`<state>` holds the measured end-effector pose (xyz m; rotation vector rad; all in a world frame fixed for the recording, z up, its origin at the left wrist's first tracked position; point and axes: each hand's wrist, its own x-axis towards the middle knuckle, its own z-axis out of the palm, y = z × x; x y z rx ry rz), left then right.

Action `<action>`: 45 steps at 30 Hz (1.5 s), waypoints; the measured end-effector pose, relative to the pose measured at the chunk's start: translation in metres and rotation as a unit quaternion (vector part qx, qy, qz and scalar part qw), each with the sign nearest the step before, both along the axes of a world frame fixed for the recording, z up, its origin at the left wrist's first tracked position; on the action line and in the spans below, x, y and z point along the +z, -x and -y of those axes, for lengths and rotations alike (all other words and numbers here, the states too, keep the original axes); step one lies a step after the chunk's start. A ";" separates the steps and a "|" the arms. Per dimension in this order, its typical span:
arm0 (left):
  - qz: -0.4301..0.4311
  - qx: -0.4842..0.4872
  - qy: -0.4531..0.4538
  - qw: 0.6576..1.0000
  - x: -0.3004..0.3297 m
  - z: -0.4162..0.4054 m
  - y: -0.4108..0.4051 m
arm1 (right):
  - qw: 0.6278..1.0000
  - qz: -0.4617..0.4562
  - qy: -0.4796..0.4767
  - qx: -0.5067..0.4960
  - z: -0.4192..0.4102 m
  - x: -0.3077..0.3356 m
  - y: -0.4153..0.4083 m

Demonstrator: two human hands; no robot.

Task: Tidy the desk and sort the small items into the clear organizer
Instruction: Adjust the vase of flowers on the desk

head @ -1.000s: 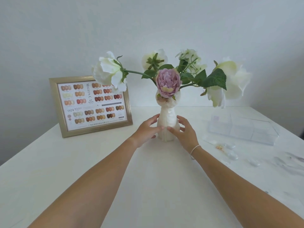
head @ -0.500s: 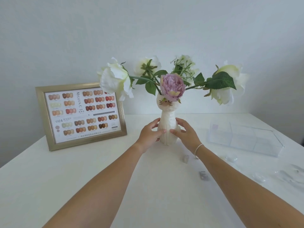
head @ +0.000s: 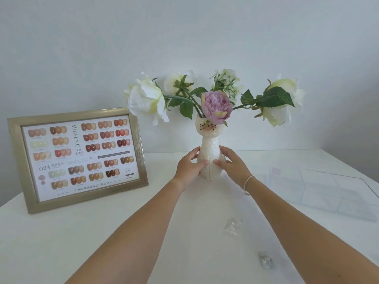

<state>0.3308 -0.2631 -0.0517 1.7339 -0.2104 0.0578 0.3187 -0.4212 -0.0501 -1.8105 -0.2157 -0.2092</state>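
A white cat-shaped vase (head: 209,147) with white and purple flowers stands upright on the white desk (head: 82,238), near its back. My left hand (head: 189,168) and my right hand (head: 230,166) grip its lower body from either side, thumbs on the front. A clear organizer (head: 326,188) with several compartments lies to the right. Two small clear items lie between my forearms: one (head: 231,226) nearer the vase, another (head: 265,260) closer to me.
A gold picture frame (head: 78,158) showing nail colour swatches leans at the back left, close to the vase's left flower. A pale wall rises behind the desk. The desk's right edge runs past the organizer.
The vase, held in both hands, now stands closer to the frame and farther back. The view has shifted left, and two small clear items have come into sight near my right forearm.
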 end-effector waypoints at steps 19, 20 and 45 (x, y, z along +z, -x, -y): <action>0.019 0.034 -0.024 0.999 0.000 0.014 -0.019 | 1.000 -0.011 0.022 -0.006 0.009 0.005 -0.023; 0.020 0.038 -0.034 0.998 0.000 0.014 -0.017 | 1.000 -0.016 0.019 -0.014 0.009 0.005 -0.022; 0.021 -0.090 -0.261 0.961 0.025 0.031 0.161 | 0.980 -0.003 0.156 -0.125 0.075 0.019 0.185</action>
